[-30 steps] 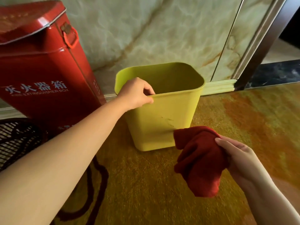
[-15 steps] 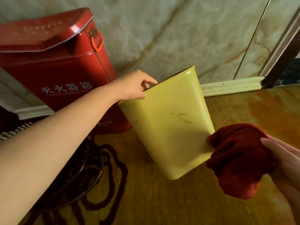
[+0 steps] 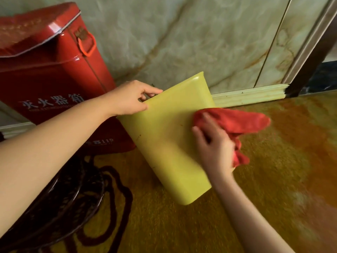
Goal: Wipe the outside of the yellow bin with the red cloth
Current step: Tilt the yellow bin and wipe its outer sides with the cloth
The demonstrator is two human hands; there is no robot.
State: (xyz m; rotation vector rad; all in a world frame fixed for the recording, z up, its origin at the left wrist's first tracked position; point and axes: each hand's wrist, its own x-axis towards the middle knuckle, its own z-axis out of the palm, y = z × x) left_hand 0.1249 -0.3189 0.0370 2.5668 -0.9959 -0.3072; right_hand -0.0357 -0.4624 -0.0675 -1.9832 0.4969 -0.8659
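The yellow bin [image 3: 169, 143] is tilted back toward the wall, its near side wall facing me and its base lifted at the front. My left hand [image 3: 131, 99] grips its rim at the upper left corner. The red cloth [image 3: 233, 123] is pressed flat against the right part of that wall. My right hand [image 3: 213, 145] lies on the cloth with fingers spread, holding it to the bin. The bin's opening is hidden from me.
A red fire extinguisher box [image 3: 52, 75] stands close at the left, touching or almost touching the bin. A dark wire rack [image 3: 45, 212] sits at the lower left. The marble wall and pale skirting [image 3: 249, 94] run behind. Orange-yellow carpet [image 3: 282, 170] spreads to the right.
The bin went from upright to tilted back under my left hand. My right hand brought the cloth up from the lower right and now presses it on the bin's side.
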